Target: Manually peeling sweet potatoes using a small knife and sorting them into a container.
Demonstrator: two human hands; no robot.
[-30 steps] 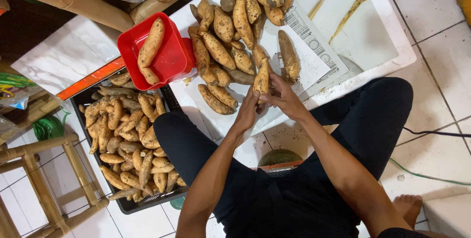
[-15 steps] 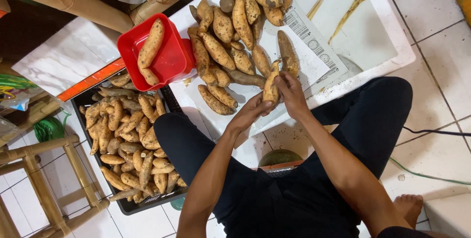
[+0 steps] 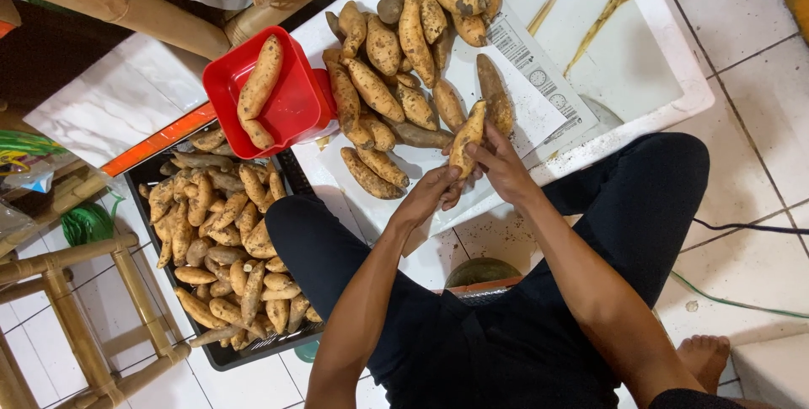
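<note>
Black crate (image 3: 221,355) of sweet potatoes lay nearest, at the knee. Left hand (image 3: 434,192) and right hand (image 3: 499,166) both gripped one sweet potato (image 3: 466,139) over a white printed sheet (image 3: 539,93). Beyond: loose potato pile (image 3: 396,64), red tub (image 3: 291,106).

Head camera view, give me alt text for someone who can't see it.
Seen from above, a seated person's left hand and right hand together hold one sweet potato over a white board piled with more. To the left, a red tray holds two sweet potatoes above a black crate full of them.
</note>
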